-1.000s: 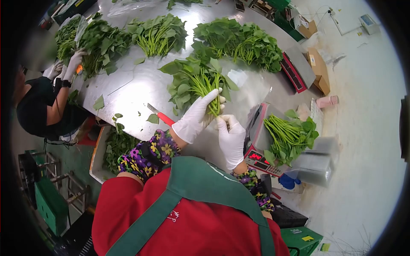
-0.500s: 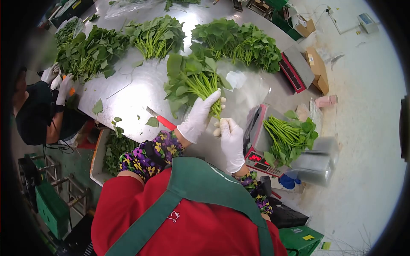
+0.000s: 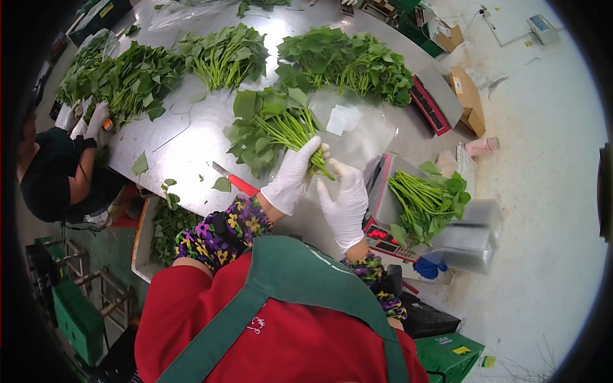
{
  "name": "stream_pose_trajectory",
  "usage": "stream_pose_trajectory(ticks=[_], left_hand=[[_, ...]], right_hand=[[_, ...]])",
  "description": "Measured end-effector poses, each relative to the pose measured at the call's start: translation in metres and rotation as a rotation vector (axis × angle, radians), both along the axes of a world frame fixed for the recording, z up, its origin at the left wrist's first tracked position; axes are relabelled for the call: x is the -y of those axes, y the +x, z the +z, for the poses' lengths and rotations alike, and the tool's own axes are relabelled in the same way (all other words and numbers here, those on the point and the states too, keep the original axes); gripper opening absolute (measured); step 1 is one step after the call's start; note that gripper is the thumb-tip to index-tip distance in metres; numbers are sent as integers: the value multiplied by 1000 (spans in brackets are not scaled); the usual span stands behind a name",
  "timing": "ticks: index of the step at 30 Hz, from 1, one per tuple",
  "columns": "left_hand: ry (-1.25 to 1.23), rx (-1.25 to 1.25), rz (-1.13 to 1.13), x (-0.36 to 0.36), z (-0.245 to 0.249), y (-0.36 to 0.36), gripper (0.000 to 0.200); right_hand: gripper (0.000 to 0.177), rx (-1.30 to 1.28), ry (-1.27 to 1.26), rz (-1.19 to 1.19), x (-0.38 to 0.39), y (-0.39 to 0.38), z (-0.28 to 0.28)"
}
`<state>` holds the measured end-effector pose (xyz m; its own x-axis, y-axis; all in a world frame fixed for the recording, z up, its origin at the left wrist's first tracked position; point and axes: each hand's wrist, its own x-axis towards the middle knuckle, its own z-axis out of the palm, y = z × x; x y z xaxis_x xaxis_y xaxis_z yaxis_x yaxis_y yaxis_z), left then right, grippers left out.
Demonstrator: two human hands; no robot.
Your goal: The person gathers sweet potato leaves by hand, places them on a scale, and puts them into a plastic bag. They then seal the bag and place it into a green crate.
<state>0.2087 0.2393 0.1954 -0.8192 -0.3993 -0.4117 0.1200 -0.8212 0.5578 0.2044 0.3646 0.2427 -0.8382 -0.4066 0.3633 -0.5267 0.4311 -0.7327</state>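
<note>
Inside the closed left hand lies the leafy bunch; beside it, right hand open.

The left glove and the right glove are both looking white. The sleeves are showing purple and yellow flowers on black. The shirt is looking bright red, and the apron is looking dark green. The leaves are showing a deep green, while the stems are showing a lighter, yellowy green. The table is shining silver. The knife handle is looking red. The scale is showing red edges and glowing red numbers. The cup is looking pink.
</note>
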Motion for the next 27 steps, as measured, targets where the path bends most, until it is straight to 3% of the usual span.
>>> stream_pose_trajectory(ticks=[2,4,9,11,14,19,21,23,25,27], left_hand=[[111,39,8,-4,7,-2,18],[254,72,-11,-5,10,-1,18],[326,63,-55,-2,-9,-4,17],[325,83,-63,-2,-10,-6,17],[272,185,-79,-3,-5,-8,22],[307,298,-171,-2,7,-15,23],[360,310,-196,3,-13,-22,23],[412,320,-217,15,-24,-24,23],[507,204,-202,28,-15,-21,20],[423,238,-211,34,-12,-20,18]], right_hand=[[20,-522,326,119,-4,-7,-2],[23,-532,379,114,-10,-8,-14],[26,-479,402,102,-15,-13,-28],[22,-702,415,142,-14,-17,-21],[25,-761,473,151,-17,-21,-16],[23,-714,423,136,-13,-21,-12],[19,-673,361,153,-11,-23,-9],[26,-554,148,382,-14,-23,-6],[26,-410,57,433,-20,-21,-5],[25,-269,-35,484,-21,-19,-2]])
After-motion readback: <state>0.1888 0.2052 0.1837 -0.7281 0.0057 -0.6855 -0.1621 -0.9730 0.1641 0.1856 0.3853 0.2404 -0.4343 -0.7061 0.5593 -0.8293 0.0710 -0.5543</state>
